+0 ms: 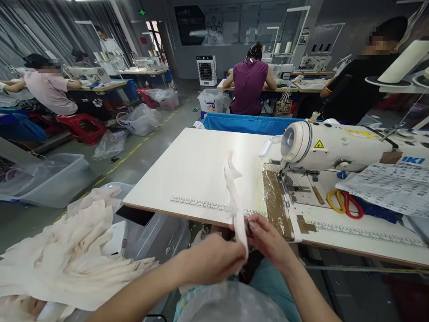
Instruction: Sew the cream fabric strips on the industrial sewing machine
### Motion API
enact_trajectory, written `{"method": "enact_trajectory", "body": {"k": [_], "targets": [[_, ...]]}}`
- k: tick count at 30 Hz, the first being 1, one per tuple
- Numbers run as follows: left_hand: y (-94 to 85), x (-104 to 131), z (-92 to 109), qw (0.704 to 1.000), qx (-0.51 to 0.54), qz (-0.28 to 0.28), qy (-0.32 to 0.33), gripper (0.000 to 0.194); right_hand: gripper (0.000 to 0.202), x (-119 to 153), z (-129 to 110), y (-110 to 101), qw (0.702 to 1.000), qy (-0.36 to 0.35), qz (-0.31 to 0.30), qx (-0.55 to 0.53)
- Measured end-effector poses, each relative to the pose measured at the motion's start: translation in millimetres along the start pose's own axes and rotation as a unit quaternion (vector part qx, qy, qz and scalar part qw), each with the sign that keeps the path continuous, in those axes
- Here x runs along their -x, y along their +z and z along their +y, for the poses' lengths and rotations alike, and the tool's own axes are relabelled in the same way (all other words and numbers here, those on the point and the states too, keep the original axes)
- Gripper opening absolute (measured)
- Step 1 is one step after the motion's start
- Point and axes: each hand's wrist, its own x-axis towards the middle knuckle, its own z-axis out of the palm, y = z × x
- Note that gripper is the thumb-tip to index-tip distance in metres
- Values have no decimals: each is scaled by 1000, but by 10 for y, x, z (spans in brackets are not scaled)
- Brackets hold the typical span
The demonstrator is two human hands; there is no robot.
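Observation:
A narrow strip of pale fabric (232, 188) lies on the white tabletop and hangs over its front edge. My left hand (212, 257) is closed around the strip's lower end, just in front of the table. Close beside it, my right hand (268, 237) is pinched shut near the strip. A small dark thing shows at its fingertips, too little of it to name. The sewing machine (321, 143) stands to the right of the strip, its needle area apart from both hands.
Yellow-and-red-handled scissors (345, 203) and a printed sheet (392, 188) lie under the machine arm. At left, a heap of pale fabric (60, 250) spills over a clear plastic bin (157, 237). Several people sit at other sewing machines.

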Motion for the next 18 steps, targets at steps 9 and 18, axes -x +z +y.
{"method": "enact_trajectory", "body": {"k": [9,18], "targets": [[114,-388,27,984,95,10,150,29,46,113,-87,-62,984,-28,78,155],[-353,-899,-417,944,293,-122,87,54,36,741,-294,-90,960,-80,26,267]]}}
